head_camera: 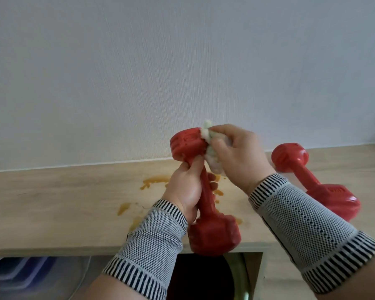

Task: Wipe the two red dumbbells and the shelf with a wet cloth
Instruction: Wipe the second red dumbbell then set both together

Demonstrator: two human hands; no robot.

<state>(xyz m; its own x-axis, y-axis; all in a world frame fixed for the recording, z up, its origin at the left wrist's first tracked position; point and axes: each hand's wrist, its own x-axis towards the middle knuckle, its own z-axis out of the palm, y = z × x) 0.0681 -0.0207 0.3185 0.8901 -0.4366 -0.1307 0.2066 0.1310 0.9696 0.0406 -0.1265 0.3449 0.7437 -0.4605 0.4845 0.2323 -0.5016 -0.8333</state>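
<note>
My left hand grips the handle of a red dumbbell, held upright above the wooden shelf. My right hand holds a bunched white cloth and presses it against the dumbbell's upper head. A second red dumbbell lies on the shelf to the right, partly hidden behind my right wrist. Orange-brown stains mark the shelf under my hands.
A pale wall rises right behind the shelf. Below the shelf's front edge is a dark opening with a rounded metallic object, and blue things at lower left. A dark object touches the frame's left edge.
</note>
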